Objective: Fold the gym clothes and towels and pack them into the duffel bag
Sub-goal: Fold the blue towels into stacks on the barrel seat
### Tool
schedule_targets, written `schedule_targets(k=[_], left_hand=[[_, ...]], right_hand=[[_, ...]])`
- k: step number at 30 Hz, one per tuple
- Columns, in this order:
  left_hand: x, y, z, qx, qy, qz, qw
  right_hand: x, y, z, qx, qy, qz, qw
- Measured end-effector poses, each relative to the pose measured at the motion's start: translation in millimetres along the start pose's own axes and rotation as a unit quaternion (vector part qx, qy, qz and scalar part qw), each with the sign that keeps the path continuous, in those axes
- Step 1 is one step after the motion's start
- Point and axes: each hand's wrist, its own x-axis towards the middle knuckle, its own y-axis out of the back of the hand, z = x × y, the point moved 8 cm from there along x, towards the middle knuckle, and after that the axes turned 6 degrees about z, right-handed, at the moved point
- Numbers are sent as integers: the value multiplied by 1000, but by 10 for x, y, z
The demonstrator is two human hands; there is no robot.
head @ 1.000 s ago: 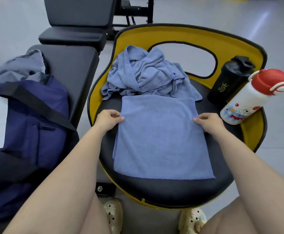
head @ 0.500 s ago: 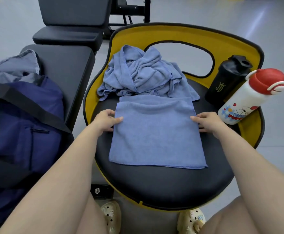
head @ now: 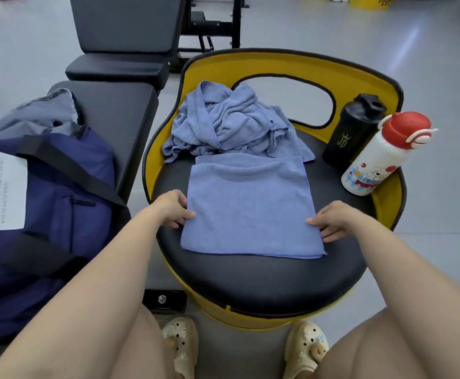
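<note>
Left hand at 9 o'clock of the folded towel, fingers curled at its left edge, thumb on top, other fingertips seem tucked under the edge: pinching it. Right hand at 3 o'clock, same grip on the right edge, thumb on top of the cloth. Both sit near the towel's lower corners.

Folded towel lies flat, roughly square, in the middle of the round black seat with its yellow rim. Crumpled towel, same blue, heaped at 12 o'clock, its lower edge touching the far edge of the folded one.

At 2 o'clock: black shaker bottle leaning on the rim, white bottle with red cap tilted just beside it, the two touching or nearly so.

At 9 o'clock, well apart from the towel: navy duffel bag on the black bench, black strap across it, a white paper sheet on its side, grey cloth at its top end.

At 6 o'clock: bare knees and two cream clogs on the floor.
</note>
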Motion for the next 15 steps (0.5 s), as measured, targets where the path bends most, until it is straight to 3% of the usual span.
schedule_targets(k=[3, 9, 15], left_hand=[[-91, 42, 34, 6, -24, 47, 999], [-352, -99, -105, -18, -11, 64, 998], [-474, -141, -292, -78, 14, 108, 991]], right_hand=[[-87, -37, 52, 28, -3, 34, 999], [-287, -54, 233, 61, 17, 114, 991], [-384, -118, 394, 101, 22, 128, 986]])
